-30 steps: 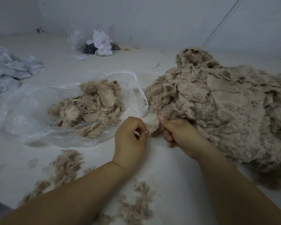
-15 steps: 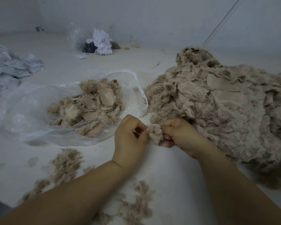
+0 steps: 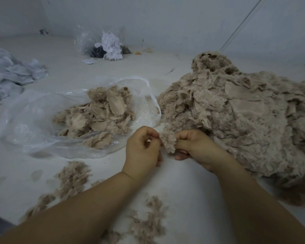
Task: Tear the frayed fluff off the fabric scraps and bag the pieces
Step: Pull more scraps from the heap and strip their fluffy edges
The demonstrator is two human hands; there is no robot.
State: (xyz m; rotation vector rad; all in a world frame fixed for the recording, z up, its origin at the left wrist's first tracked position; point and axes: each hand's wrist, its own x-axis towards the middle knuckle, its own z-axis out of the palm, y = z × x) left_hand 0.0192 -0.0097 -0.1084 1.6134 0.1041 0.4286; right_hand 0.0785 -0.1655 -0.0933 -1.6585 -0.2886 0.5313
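Observation:
A small beige fluffy fabric scrap [image 3: 168, 141] hangs between my two hands in the middle of the view. My right hand [image 3: 195, 147] grips its right side with curled fingers. My left hand [image 3: 142, 148] pinches its left edge between thumb and fingertips. To the right lies a big heap of beige fluffy scraps [image 3: 236, 120]. A clear plastic bag [image 3: 32, 120] lies open to the left of the hands, with several beige pieces [image 3: 99, 115] inside it.
Torn-off brown fluff lies on the white surface at the lower left [image 3: 69, 180] and between my forearms [image 3: 148, 224]. Crumpled white cloth [image 3: 11, 74] sits at the far left. Another clear bag with white and dark scraps [image 3: 107, 46] stands by the back wall.
The scrap has come away from the edge of the heap and now hangs more fully between both hands. My left hand's pinch moved onto its left edge.

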